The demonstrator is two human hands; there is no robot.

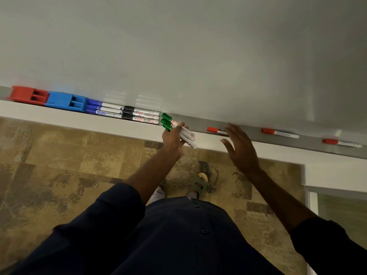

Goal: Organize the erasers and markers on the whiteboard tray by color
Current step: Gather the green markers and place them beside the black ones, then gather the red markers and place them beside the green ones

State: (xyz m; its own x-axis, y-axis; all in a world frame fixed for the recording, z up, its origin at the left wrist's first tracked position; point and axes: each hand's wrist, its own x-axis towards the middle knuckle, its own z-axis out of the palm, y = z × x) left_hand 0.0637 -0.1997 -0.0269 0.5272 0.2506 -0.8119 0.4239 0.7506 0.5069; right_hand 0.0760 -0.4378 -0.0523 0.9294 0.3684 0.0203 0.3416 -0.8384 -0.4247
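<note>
- the left hand [173, 140] is closed around a bunch of green markers [178, 130], green caps pointing up and away from the palm toward the tray [250, 133], white barrels sticking out past the fingers on the far side of the grip.
- the bunch is held at the tray's front edge; whether the caps touch the tray cannot be told.
- just beyond the green caps, on the side away from the right hand, black markers [142, 116] lie stacked lengthwise in the tray, close to the caps.
- past those, farther from the grip, blue markers [104, 110] lie the same way, end to end with the black ones.
- next outward sits a blue eraser [65, 102], touching the blue markers, then a red eraser [27, 96] right against it, farthest from the grip.
- the right hand [241, 147] is open, fingers spread, holding nothing, hovering at the tray beside the held bunch.
- a red marker [216, 130] lies in the tray between the two hands, its barrel partly hidden by the right fingers.
- beyond the right hand, well apart from each other, lie a second red marker [280, 133] and a third red marker [341, 143].
- the whiteboard [198, 56] rises behind the tray.
</note>
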